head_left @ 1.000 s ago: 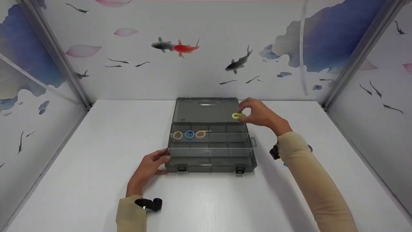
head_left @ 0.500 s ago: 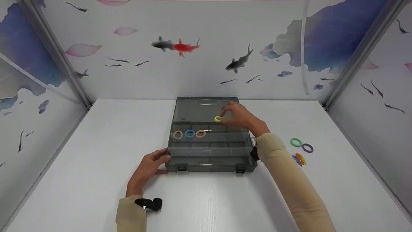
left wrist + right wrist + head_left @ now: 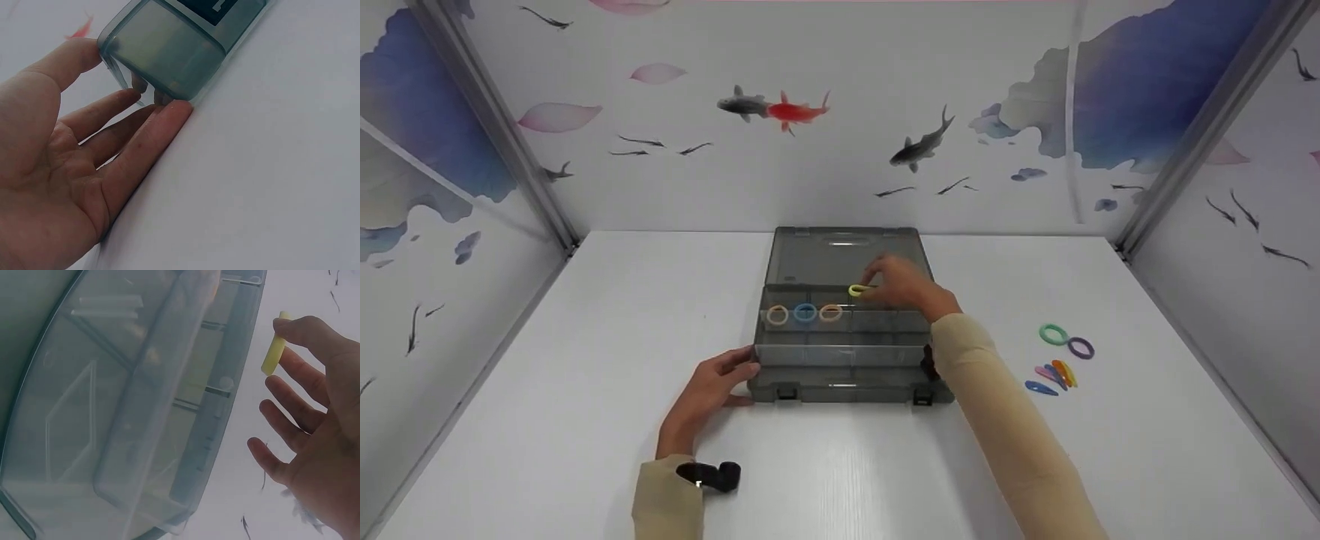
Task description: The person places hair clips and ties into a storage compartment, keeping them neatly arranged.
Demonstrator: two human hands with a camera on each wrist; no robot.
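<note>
A grey see-through compartment box (image 3: 840, 394) stands with its lid raised at the back of the table. My left hand (image 3: 707, 390) rests against the box's left side, thumb at the upper corner and fairly straight fingers along the wall (image 3: 163, 56). Over the back row of compartments, my right hand (image 3: 901, 283) pinches a yellow hair tie (image 3: 856, 290) between thumb and index finger; the other fingers are spread in the right wrist view (image 3: 273, 354). In that row lie a beige hair tie (image 3: 777, 315), a blue one (image 3: 805, 313) and a peach one (image 3: 830, 313).
On the table right of the box lie a green hair tie (image 3: 1053, 334) and a purple hair tie (image 3: 1081, 348). Several coloured snap hair clips (image 3: 1057, 373) lie just in front of them. Printed walls (image 3: 840, 172) enclose the table at back and sides.
My right hand has carried the yellow hair tie leftward and slightly down, from the lid's right edge to the back compartments. The left hand has stayed at the box.
</note>
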